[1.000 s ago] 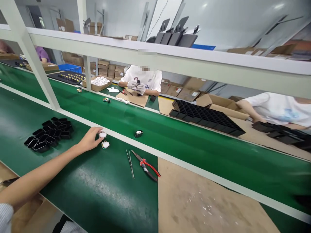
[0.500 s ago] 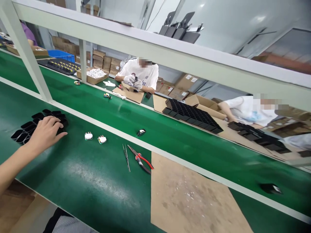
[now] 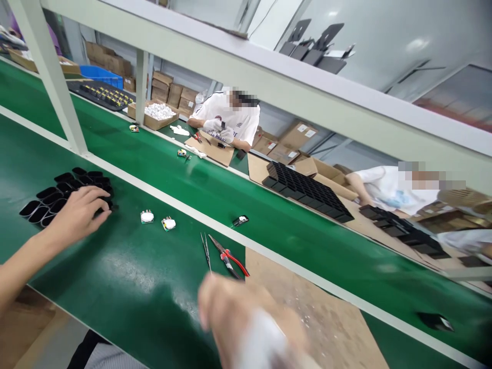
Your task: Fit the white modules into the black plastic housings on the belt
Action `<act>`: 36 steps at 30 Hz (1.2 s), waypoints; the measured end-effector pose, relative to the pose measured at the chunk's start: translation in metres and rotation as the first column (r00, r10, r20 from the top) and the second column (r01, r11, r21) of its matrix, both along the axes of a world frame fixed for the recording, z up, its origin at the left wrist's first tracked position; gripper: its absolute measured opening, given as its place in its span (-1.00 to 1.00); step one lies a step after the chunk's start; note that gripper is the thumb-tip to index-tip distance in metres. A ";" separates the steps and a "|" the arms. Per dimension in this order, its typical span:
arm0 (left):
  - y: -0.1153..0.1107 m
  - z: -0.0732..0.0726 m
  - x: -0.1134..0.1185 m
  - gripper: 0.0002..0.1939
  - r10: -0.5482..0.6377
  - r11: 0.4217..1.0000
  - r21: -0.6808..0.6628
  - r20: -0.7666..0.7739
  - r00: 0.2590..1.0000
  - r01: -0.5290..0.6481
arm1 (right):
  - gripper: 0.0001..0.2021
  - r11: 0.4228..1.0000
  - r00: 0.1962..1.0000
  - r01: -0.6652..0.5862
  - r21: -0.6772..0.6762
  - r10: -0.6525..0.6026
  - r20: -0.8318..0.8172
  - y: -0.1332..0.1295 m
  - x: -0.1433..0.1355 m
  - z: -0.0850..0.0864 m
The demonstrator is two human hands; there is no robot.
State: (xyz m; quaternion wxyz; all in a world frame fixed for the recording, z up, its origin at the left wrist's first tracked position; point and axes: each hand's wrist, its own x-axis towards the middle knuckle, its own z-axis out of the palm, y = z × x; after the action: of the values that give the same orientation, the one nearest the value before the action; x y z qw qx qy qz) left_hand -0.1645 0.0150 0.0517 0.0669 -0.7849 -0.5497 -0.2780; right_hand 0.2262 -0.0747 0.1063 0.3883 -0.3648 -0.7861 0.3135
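Note:
At the left of the green bench, my left hand (image 3: pixel 86 212) reaches over the right end of a cluster of black oval shells (image 3: pixel 48 197). Its fingers and thumb are bent together around a dark shell at that end, partly hidden by the hand. My right hand (image 3: pixel 246 318) is low in the middle, smeared by motion, with a blurred white patch on it; its fingers cannot be made out. It is just below the tweezers (image 3: pixel 206 251) and the red-handled pliers (image 3: pixel 229 258). Two small boards with white tops (image 3: pixel 146 217) lie between the hands.
A brown cardboard sheet (image 3: pixel 307 302) lies at the right. Beyond the white rail, the green belt (image 3: pixel 154 174) carries small parts and a black case (image 3: pixel 241 220). Opposite, a gloved person (image 3: pixel 230 120) handles a dark part, near black trays (image 3: pixel 307 189). A white post (image 3: pixel 57 87) stands left.
My right hand has come into view from below. My left hand has moved slightly right, its thumb nearer its fingers. The view has shifted a little, and the black case on the belt has moved right.

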 end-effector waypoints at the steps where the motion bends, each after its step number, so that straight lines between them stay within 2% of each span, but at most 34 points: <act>1: -0.004 0.002 0.007 -0.67 -0.035 0.999 -0.022 0.044 0.998 0.036 | -0.72 1.000 1.000 0.011 0.007 -0.011 -0.003 0.022 -0.007 -0.009; 3: -0.013 0.006 0.025 -0.75 -0.100 0.991 -0.074 0.147 0.984 0.112 | -0.76 0.992 0.991 0.120 0.039 -0.122 0.056 0.062 -0.023 -0.033; 4: -0.017 0.007 0.036 -0.78 -0.129 0.983 -0.104 0.187 0.974 0.150 | -0.72 0.980 0.971 0.177 0.089 -0.189 0.149 0.079 -0.032 -0.048; 6: -0.024 0.007 0.057 -0.83 -0.200 0.958 -0.156 0.234 0.951 0.240 | -0.55 0.969 0.908 0.183 0.169 -0.232 0.350 0.104 -0.047 -0.076; 8: -0.028 0.005 0.076 -0.85 -0.268 0.926 -0.198 0.251 0.930 0.320 | -0.53 0.957 0.861 0.198 0.213 -0.273 0.428 0.117 -0.056 -0.098; 10: -0.031 0.002 0.087 -0.86 -0.313 0.901 -0.226 0.252 0.916 0.370 | -0.57 0.953 0.853 0.197 0.231 -0.283 0.438 0.119 -0.055 -0.109; 16: -0.031 -0.008 0.091 -0.87 -0.342 0.862 -0.302 0.243 0.908 0.406 | -0.46 0.967 0.883 0.149 0.205 -0.223 0.414 0.081 -0.004 -0.108; 18: -0.025 -0.013 0.098 -0.91 -0.365 0.849 -0.318 0.225 0.903 0.422 | -0.49 0.970 0.887 0.147 0.193 -0.216 0.408 0.070 0.004 -0.105; 20: -0.016 -0.017 0.110 -0.92 -0.387 0.841 -0.325 0.199 0.900 0.433 | -0.50 0.974 0.888 0.130 0.183 -0.197 0.416 0.064 0.001 -0.102; 23: 0.000 -0.021 0.130 -0.84 -0.386 0.851 -0.325 0.146 0.911 0.413 | -0.46 0.985 0.890 0.015 0.174 -0.093 0.447 0.064 -0.018 -0.093; 26: 0.008 -0.019 0.139 -0.81 -0.377 0.864 -0.316 0.111 0.920 0.392 | -0.68 0.983 0.874 -0.065 0.171 -0.027 0.486 0.063 -0.027 -0.086; 28: 0.007 -0.017 0.135 -0.82 -0.382 0.861 -0.314 0.120 0.916 0.400 | -0.72 0.983 0.859 -0.037 0.181 -0.062 0.508 0.058 -0.018 -0.086; 30: 0.003 -0.016 0.127 -0.80 -0.398 0.837 -0.344 0.152 0.905 0.426 | -0.58 0.975 0.836 0.019 0.221 -0.137 0.531 0.051 0.001 -0.089; 32: -0.002 -0.017 0.120 -0.70 -0.405 0.794 -0.409 0.195 0.893 0.449 | -0.49 0.954 0.791 0.082 0.288 -0.239 0.564 0.044 0.025 -0.096; 34: -0.005 -0.021 0.118 -0.57 -0.398 0.745 -0.482 0.232 0.887 0.461 | -0.59 0.927 0.726 0.128 0.352 -0.329 0.604 0.039 0.048 -0.102; 36: -0.003 -0.024 0.124 -0.52 -0.396 0.708 -0.521 0.264 0.879 0.476 | -0.67 0.907 0.664 0.154 0.393 -0.389 0.638 0.037 0.064 -0.105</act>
State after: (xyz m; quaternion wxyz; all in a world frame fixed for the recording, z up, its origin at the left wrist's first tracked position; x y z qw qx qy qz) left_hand -0.0404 0.0119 0.0277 -0.2760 -0.8551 -0.4089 -0.1594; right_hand 0.2902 -0.0375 0.0012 0.1534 -0.5062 -0.8478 -0.0370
